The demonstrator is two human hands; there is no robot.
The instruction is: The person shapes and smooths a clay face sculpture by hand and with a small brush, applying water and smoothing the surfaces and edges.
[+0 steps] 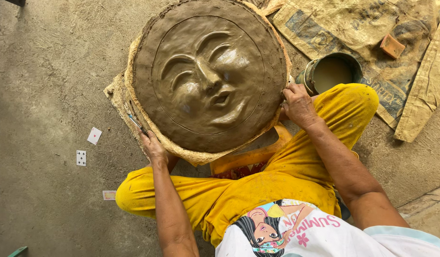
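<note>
Gripping opposite rims, left hand and right hand clamped on wet brown round clay face relief.

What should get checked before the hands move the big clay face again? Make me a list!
1. Left hand on the disc's lower-left rim: ok, it also holds a thin tool.
2. Right hand on the right rim: ok.
3. Clay face undamaged: ok, wet and smooth.
4. Disc resting on its rough pad: ok.
5. Bucket close beside the right hand: not ok, little room.
6. Orange support underneath steady: cannot tell.
</note>
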